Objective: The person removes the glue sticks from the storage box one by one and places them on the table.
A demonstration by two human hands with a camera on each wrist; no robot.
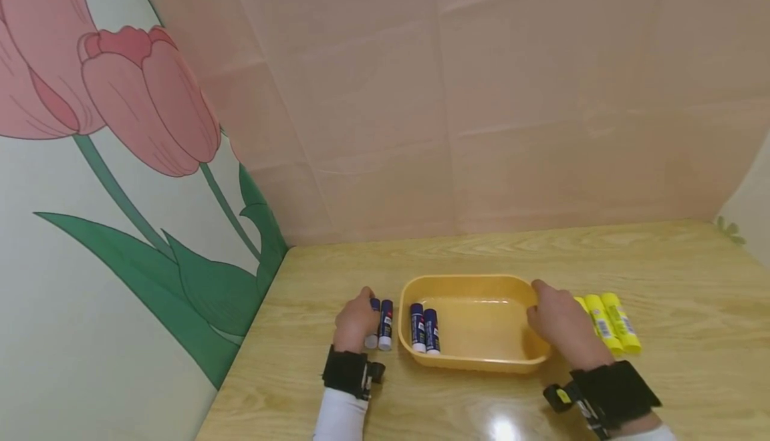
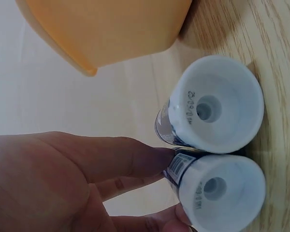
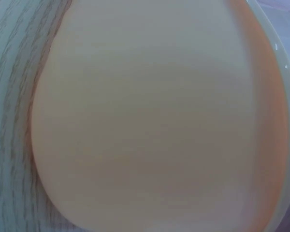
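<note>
The left hand (image 1: pixel 356 321) curls its fingers (image 2: pixel 135 157) around one of two blue glue sticks (image 1: pixel 381 324) lying on the table (image 1: pixel 662 274), just left of the yellow tray (image 1: pixel 481 361). The right hand (image 1: pixel 559 324) grips the tray's right rim. Two more blue sticks (image 1: pixel 424 329) lie inside the tray; three yellow sticks (image 1: pixel 610 322) lie to its right

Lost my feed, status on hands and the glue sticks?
Left hand fingers on two blue glue sticks lying on the table. Right hand gripping yellow plastic tray rim. Two blue sticks inside. Nothing blocking.
</note>
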